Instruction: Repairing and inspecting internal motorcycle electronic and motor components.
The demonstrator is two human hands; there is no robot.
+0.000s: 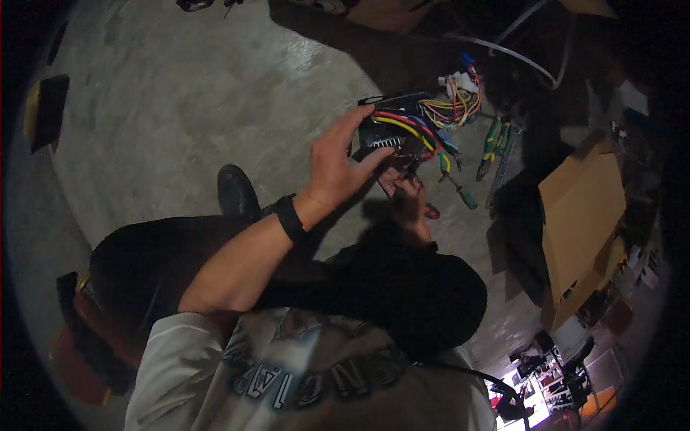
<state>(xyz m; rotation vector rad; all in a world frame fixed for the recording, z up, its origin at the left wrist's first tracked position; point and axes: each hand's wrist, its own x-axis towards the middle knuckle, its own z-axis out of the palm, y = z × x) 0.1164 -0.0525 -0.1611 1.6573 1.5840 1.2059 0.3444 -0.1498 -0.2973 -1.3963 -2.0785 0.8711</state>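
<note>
My left hand [336, 159] grips a black finned box [376, 133] from its left side, thumb across the near edge and fingers along the far side. Thick red, yellow and blue wires [406, 126] run over the box to its right. Beyond them lies a bundle of thin coloured wires [451, 109] with white and blue connectors. Below the box, my right hand [408, 202] is closed around a dark tool with a red-and-black handle [432, 212]. The tool's head is dim near the wire ends, so its exact kind is unclear.
On the floor to the right lie green-and-yellow-handled pliers [492, 149], a green-handled screwdriver [467, 197] and a thin metal strip [501, 172]. Farther right stands an open cardboard box [583, 215]. My shoe [237, 191] rests on the concrete floor [180, 108].
</note>
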